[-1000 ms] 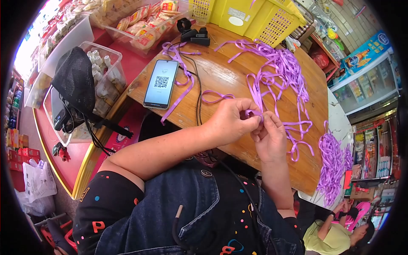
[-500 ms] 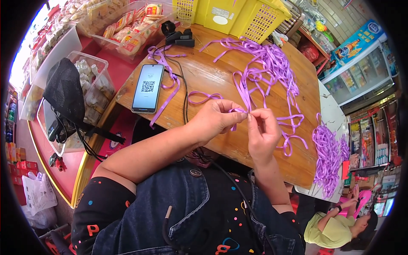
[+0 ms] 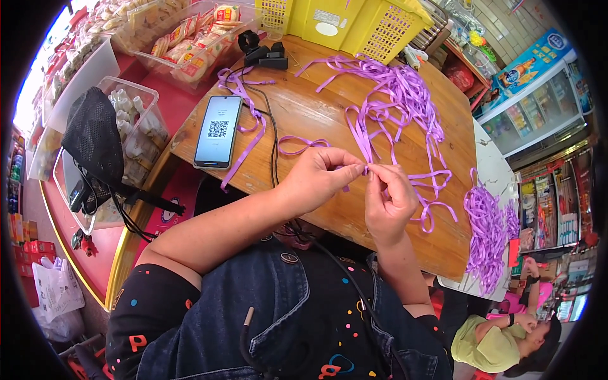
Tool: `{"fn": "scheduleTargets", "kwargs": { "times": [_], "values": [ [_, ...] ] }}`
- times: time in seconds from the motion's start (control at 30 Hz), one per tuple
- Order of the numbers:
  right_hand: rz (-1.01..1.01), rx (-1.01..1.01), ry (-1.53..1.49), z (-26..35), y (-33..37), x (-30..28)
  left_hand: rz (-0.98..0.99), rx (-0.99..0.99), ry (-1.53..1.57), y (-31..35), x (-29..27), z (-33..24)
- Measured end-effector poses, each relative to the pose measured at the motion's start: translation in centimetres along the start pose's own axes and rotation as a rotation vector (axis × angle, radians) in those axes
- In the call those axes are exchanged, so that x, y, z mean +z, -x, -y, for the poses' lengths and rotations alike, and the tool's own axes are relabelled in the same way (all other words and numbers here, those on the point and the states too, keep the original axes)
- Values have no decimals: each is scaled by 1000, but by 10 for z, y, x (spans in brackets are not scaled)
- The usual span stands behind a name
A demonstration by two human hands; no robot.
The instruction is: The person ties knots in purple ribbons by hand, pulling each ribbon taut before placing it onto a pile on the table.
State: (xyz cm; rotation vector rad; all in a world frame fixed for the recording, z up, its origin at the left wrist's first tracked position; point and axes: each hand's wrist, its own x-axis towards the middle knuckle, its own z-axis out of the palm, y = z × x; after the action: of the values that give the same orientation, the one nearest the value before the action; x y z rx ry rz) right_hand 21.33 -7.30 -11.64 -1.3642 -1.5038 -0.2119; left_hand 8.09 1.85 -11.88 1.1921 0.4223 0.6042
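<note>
Over the near side of the wooden table, my left hand [image 3: 323,177] and my right hand [image 3: 391,201] meet fingertip to fingertip. Both pinch a narrow purple ribbon [image 3: 359,130], which runs from my fingers up toward a loose heap of purple ribbons [image 3: 405,88] at the far side. The bit between my fingertips is mostly hidden by them. A loop of ribbon [image 3: 297,142] lies just beyond my left hand. More loose strands [image 3: 430,183] trail on the wood to the right of my right hand.
A phone [image 3: 217,133] with a lit screen lies on the table [image 3: 304,82] at left, beside a black cable [image 3: 277,136]. A yellow crate [image 3: 345,25] stands at the back. Another ribbon pile [image 3: 484,234] hangs at the right edge. A person in a light green top [image 3: 487,342] sits beyond it.
My fingertips have drawn closer together on the ribbon, and my right fingers have shifted slightly. The seated person at right has raised an arm.
</note>
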Motion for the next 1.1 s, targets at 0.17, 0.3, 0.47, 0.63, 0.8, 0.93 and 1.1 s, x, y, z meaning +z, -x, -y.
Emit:
{"fn": "scheduleTargets", "kwargs": {
  "times": [0.17,0.3,0.47,0.63,0.8,0.93,1.1],
  "values": [
    [-4,-4,29,-1,1,1,-60,106,-151,-1,-1,3],
    [-20,38,61,-5,2,-4,-93,160,-259,-3,-4,10],
    [-12,122,33,1,-4,-7,-88,132,-264,-2,-4,0],
    [133,-143,-12,-3,-10,0,-70,173,-286,-2,-3,7],
    [155,-132,164,-6,-2,-8,-80,208,-422,1,-4,1],
    [149,-172,259,-7,-4,-9,-56,278,-440,1,-7,1],
    [182,-66,204,-10,-6,-14,-56,291,-459,-2,-6,-3]
  ]
}}
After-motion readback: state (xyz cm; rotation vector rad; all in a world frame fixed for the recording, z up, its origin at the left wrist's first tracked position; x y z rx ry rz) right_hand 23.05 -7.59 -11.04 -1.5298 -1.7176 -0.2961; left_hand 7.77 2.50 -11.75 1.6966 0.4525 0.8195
